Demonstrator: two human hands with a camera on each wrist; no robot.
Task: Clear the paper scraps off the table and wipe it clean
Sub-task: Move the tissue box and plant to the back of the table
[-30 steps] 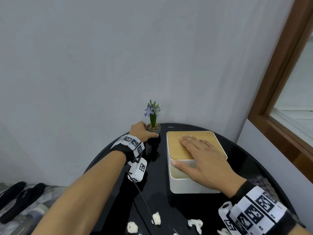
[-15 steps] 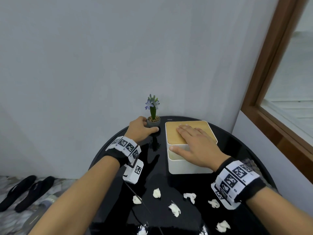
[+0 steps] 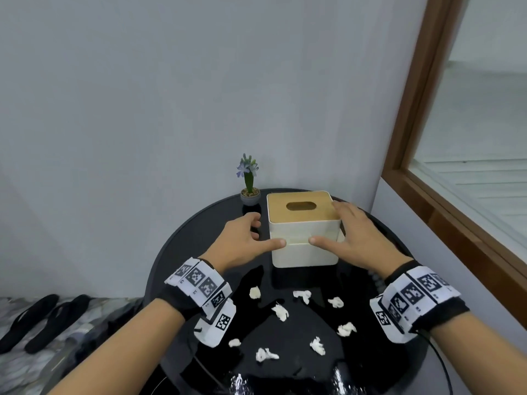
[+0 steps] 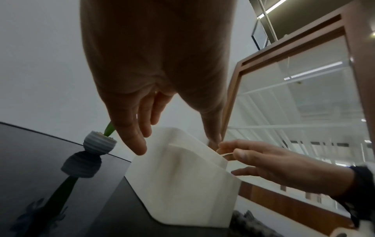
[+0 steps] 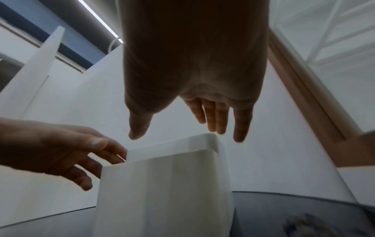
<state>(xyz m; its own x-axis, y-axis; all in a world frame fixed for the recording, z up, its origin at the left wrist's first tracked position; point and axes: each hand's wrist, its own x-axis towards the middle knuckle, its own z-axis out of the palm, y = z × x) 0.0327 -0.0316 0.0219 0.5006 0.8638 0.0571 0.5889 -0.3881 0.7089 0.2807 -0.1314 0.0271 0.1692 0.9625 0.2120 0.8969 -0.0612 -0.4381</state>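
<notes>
Currently both hands bracket the tissue box [image 3: 304, 232]: left hand [image 3: 241, 243] and right hand [image 3: 352, 240] spread wide, thumbs on its near face, fingers along its sides, nothing clasped. Paper scraps [image 3: 281, 312] lie untouched on the black table [image 3: 176, 252], nearward of both wrists. Judged step: preparation. Next requirement: draw a tissue, or gather scraps.

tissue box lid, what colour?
Light wood tan on the tissue box lid, with a dark oval slot; the body below is white. Shows best in the head view.
</notes>
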